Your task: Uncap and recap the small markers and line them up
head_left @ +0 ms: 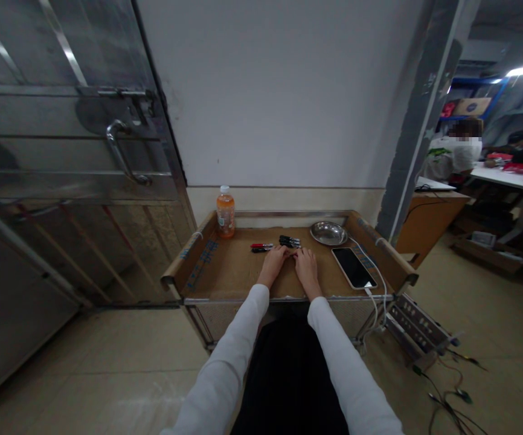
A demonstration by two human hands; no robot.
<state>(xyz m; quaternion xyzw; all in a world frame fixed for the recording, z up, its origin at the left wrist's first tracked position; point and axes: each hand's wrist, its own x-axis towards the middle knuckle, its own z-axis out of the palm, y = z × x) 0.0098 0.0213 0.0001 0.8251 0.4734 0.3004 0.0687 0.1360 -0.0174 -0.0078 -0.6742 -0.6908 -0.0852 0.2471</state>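
Note:
My left hand (275, 263) and my right hand (305, 266) meet over the middle of a cardboard-lined cart top (229, 275). Their fingers are bent inward, with the tips close together. Whatever they pinch, if anything, is too small to make out. Just beyond the fingertips lies a bunch of black pens (289, 240), partly hidden by the hands. Left of that, a red pen (260, 245) rests alongside a black pen (261, 249), close to my left hand.
An orange drink bottle (226, 212) stands at the back left corner. At the right are a shiny metal bowl (328, 232) and a phone (354, 268) with a white cable (381, 275). Raised cardboard sides edge the cart. A person (456, 151) sits farther off, right.

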